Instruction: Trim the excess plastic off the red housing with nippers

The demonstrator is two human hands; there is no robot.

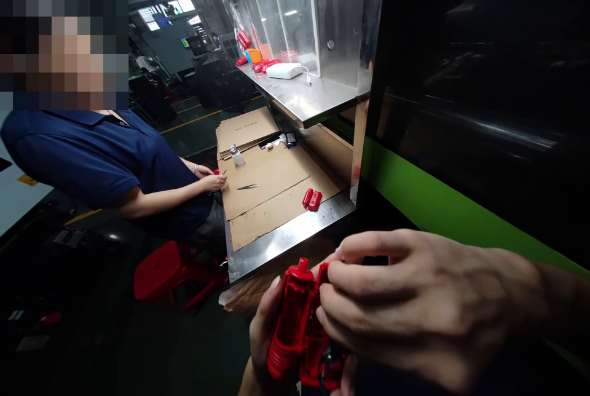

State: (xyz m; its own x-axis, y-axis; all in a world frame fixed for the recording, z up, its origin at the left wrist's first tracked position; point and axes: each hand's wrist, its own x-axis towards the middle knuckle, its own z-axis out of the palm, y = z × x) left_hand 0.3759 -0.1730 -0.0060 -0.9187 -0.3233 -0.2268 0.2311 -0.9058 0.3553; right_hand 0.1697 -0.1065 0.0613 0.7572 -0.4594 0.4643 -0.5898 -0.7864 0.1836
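Red casing: one long, hollow, ribbed plastic casing [289, 329], held up off the cardboard-topped metal surface [295, 230], just this side of its near edge, long axis pointing roughly at it
Hands: left hand [262, 329] grips its left side; right hand [405, 297] curls on the right half, equally close, can't tell if it's pinching tbh
Near right corner: two small red plastic blocks [315, 201]

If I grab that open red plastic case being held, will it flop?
The open red plastic case probably won't flop: its walls look rigid. It's likely light, seeming hollow inside. Its rounded side might make it roll.
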